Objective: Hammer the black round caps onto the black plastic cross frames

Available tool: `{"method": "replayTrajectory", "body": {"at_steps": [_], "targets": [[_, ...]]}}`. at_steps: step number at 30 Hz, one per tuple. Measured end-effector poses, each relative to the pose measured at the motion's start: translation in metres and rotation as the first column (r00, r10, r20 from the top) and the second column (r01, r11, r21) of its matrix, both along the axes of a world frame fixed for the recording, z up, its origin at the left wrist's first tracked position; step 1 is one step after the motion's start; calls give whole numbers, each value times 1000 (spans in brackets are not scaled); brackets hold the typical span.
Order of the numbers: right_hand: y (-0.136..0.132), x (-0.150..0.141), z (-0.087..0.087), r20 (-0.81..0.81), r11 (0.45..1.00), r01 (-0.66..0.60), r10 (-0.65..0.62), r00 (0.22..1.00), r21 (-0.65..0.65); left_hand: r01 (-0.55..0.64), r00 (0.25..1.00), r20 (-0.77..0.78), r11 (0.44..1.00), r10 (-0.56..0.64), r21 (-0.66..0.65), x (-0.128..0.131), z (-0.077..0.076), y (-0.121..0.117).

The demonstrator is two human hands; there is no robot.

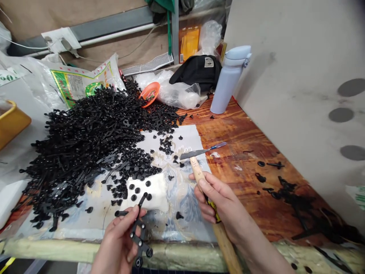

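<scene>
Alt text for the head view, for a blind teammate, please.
The left hand holds a black plastic strip of studs; the right hand grips a wooden-handled knife. A large heap of black plastic pieces lies beyond them on the bench.

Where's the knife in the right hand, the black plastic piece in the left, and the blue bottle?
Wooden-handled knife (197,171), head view, on the handle.
Black plastic runner (139,240), head view, on its central strip.
Pale blue water bottle (227,85), head view, on its body.

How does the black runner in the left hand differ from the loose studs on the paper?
The runner in the left hand is a branched strip with studs attached; the loose studs are single. It is held up; they lie on the paper. Both are black plastic.
</scene>
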State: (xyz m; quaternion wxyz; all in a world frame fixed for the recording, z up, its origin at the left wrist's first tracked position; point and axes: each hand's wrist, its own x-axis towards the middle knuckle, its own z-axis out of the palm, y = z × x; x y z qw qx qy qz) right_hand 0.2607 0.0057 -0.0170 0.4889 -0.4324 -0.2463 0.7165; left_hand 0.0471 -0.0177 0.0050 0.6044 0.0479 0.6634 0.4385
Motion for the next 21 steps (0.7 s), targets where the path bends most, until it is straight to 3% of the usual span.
{"method": "replayTrajectory", "body": {"at_steps": [15,18,21], "targets": [[-2,-1,-1,64,998,-45,42,997,46,24,996,-87,999,-26,-23,3,-4,-1],[-8,-4,8,237,977,-183,154,959,106,49,994,-95,999,-50,-10,6,-2,-1],[-14,-10,23,555,873,-418,223,801,253,60,992,-109,998,-60,-6,6,-2,-2]]}}
